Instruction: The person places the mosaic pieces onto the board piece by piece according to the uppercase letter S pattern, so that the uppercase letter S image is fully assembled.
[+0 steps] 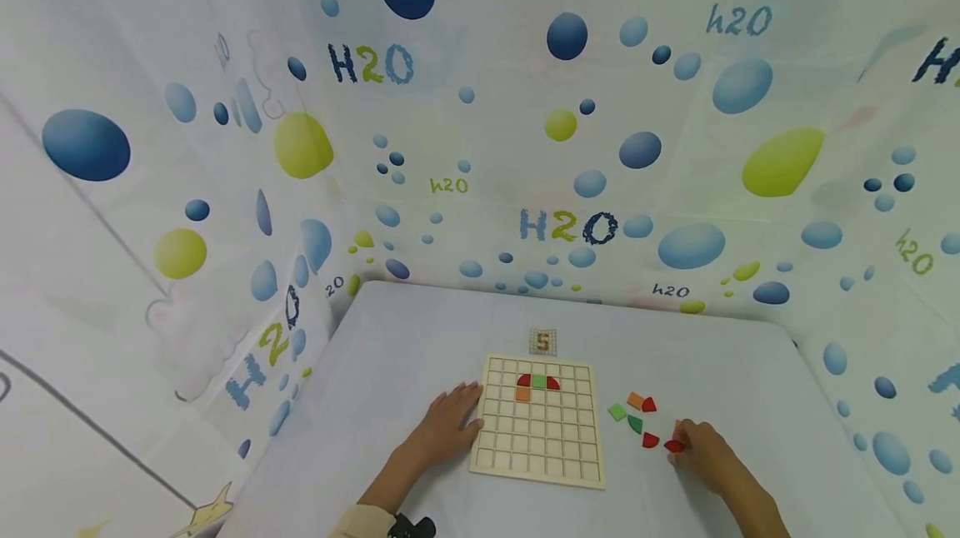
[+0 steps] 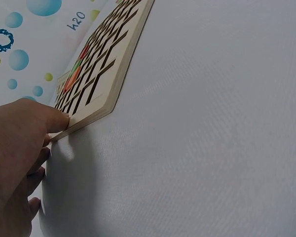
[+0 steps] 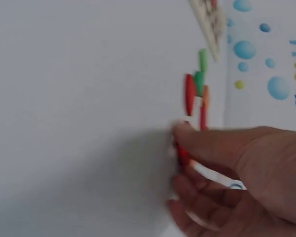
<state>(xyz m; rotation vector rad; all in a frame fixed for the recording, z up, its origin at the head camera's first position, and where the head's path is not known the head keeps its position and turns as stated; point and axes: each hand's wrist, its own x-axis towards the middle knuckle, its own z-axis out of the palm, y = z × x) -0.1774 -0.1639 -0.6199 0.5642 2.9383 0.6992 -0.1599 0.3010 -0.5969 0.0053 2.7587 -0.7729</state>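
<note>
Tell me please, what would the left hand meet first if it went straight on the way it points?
The wooden board, whose left edge the left hand touches; whether it would push that edge or slide over is unclear.

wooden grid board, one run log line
left hand: touching left edge of wooden grid board; right hand: at red tile, grip unclear; on board: four tiles

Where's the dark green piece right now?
In the head view, the dark green piece lies right of the wooden board, between a light green square and a red piece.
</note>
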